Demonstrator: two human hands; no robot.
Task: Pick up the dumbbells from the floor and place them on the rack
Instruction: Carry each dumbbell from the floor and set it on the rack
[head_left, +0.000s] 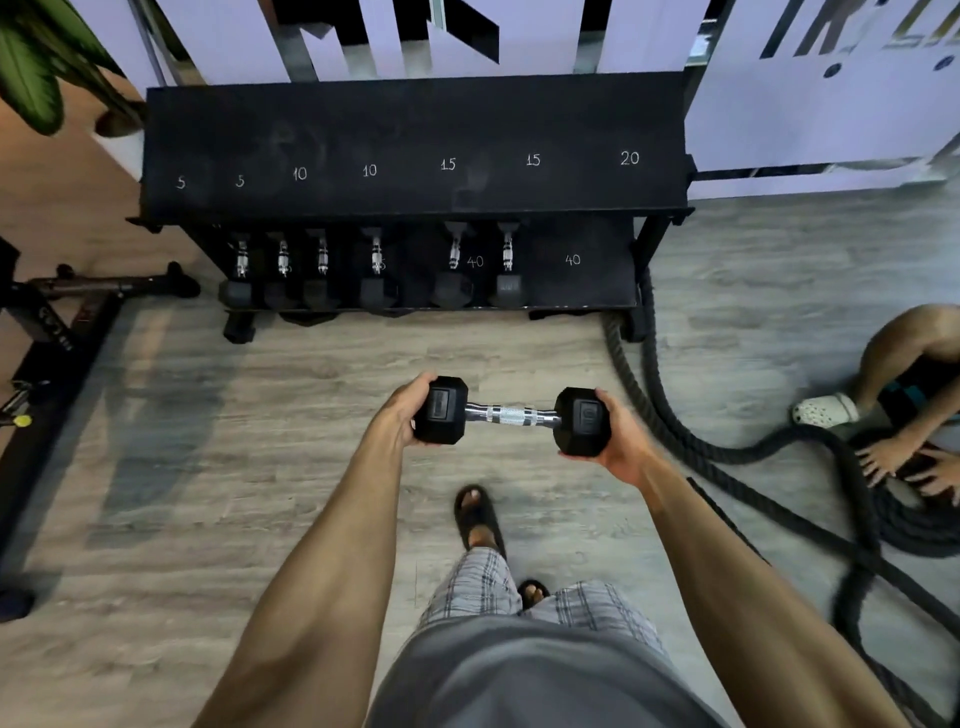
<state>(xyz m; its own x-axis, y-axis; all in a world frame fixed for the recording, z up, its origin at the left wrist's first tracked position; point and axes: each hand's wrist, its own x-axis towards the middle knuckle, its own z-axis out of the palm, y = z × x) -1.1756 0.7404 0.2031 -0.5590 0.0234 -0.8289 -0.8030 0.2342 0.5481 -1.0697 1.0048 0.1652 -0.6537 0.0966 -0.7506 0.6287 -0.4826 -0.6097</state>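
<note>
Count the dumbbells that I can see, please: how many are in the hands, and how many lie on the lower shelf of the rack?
Dumbbell held between left hand and right hand: 1
Dumbbells on the rack's lower shelf: 6
Total: 7
</note>
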